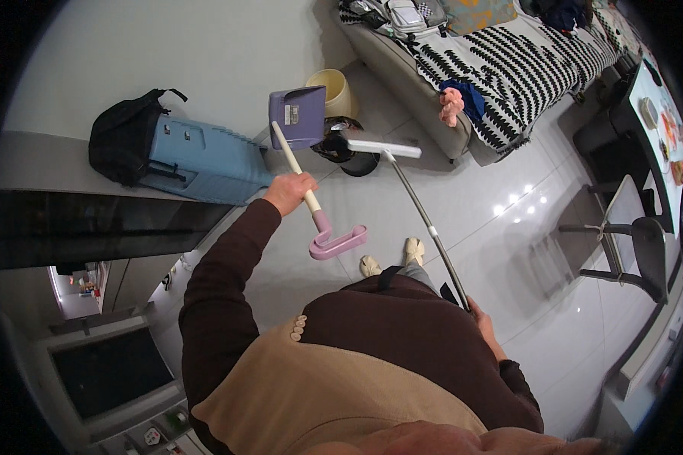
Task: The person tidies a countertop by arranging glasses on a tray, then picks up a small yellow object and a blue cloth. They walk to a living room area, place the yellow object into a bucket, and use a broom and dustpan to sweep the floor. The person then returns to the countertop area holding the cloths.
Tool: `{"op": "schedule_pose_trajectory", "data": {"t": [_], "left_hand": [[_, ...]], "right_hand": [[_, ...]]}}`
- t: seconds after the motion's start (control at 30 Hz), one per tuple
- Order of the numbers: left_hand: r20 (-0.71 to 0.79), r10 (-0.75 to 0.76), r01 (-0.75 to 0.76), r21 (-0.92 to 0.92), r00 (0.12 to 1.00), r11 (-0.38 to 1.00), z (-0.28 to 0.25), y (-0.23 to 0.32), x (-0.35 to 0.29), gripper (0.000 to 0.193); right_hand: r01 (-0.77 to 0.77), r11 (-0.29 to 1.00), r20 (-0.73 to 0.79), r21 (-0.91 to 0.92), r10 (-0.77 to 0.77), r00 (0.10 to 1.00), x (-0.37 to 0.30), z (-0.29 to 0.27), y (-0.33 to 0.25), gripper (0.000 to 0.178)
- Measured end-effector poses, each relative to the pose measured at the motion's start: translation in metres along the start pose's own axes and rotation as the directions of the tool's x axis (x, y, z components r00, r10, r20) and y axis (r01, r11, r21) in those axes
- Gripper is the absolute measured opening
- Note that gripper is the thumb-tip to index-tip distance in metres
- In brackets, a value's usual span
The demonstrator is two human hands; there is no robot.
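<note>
My left hand (291, 193) is closed around the cream pole of a long-handled dustpan (300, 140). Its purple pan is raised toward the far side, and its pink hooked end points back toward me. On the right, my right hand (484, 322) grips the lower end of a grey metal pole. That pole belongs to a long-handled squeegee (391, 149) with a wide white bar head. The head hangs in front of a black bin (360, 163) lined with a dark bag. Just behind the pan stands a cream bucket (343, 95).
A blue suitcase (205, 155) with a black backpack (125, 140) stands at the left wall. Beyond the bins is a sofa (432, 114) with a black-and-white cover (501, 68). A chair (645, 254) and a table (653, 136) are on the right. Glossy tiles (524, 250) cover the floor.
</note>
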State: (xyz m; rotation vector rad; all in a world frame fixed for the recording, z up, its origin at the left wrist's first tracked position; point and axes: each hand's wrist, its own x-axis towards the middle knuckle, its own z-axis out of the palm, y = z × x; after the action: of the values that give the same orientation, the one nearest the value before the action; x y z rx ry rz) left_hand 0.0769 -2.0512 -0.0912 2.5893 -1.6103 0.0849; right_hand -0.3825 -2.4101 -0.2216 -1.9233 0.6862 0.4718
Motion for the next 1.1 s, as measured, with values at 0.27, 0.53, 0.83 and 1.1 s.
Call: {"op": "schedule_pose_trajectory", "data": {"t": [0.27,0.53,0.83,1.1], "left_hand": [[-0.015,0.006,-0.006,0.005,1.0,1.0,-0.022,0.002,0.002,0.016],[-0.032,-0.028,0.028,-0.003,0.999,1.0,-0.042,-0.006,-0.008,0.017],[-0.062,-0.094,0.091,-0.039,0.994,0.995,-0.04,-0.013,-0.015,0.018],[-0.114,-0.145,0.138,-0.069,0.983,0.988,-0.056,-0.012,-0.015,0.019]], "right_hand": [[0.269,0.957,-0.029,-0.112,-0.273,0.961,0.083,0.021,-0.089,0.047],[0.172,0.836,0.01,-0.521,-0.195,0.981,0.116,0.009,-0.117,0.046],[0.194,0.82,0.022,-0.538,-0.216,0.976,0.087,-0.006,-0.12,0.045],[0.151,0.74,-0.014,-0.656,-0.212,0.977,0.102,-0.014,-0.145,0.044]]}}
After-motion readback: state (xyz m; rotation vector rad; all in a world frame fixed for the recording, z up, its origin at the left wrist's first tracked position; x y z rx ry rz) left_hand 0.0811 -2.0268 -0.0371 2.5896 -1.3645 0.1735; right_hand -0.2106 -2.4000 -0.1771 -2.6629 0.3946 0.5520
